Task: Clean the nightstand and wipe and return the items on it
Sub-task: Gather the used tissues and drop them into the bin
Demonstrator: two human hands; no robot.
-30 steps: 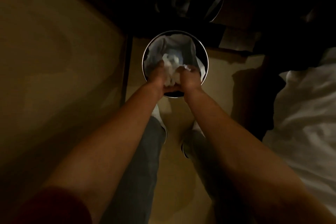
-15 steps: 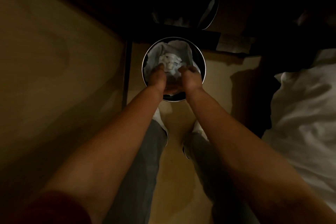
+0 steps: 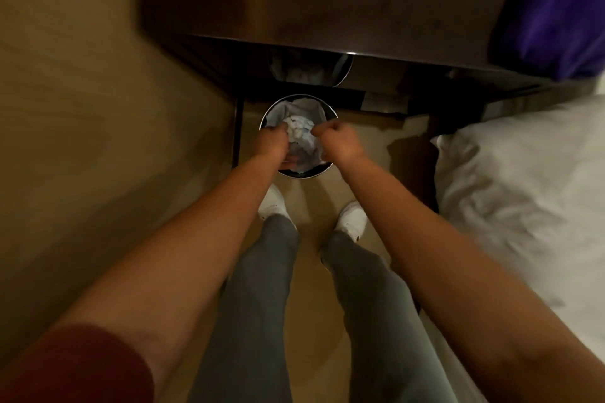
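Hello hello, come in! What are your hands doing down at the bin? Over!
Left hand and right hand over the bin, fingers curled. Crumpled tissue lies between them in the bin; can't tell if either grips it. Nothing in the way.

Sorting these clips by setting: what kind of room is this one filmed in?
Most likely a bedroom, possibly a hotel room. A bed with white bedding runs along the right, a dark nightstand stands beside it, and a small lined waste bin sits on the floor below.

A round waste bin (image 3: pixel 322 170) stands on the tan floor (image 3: pixel 314 271) before the dark nightstand (image 3: pixel 376 3).
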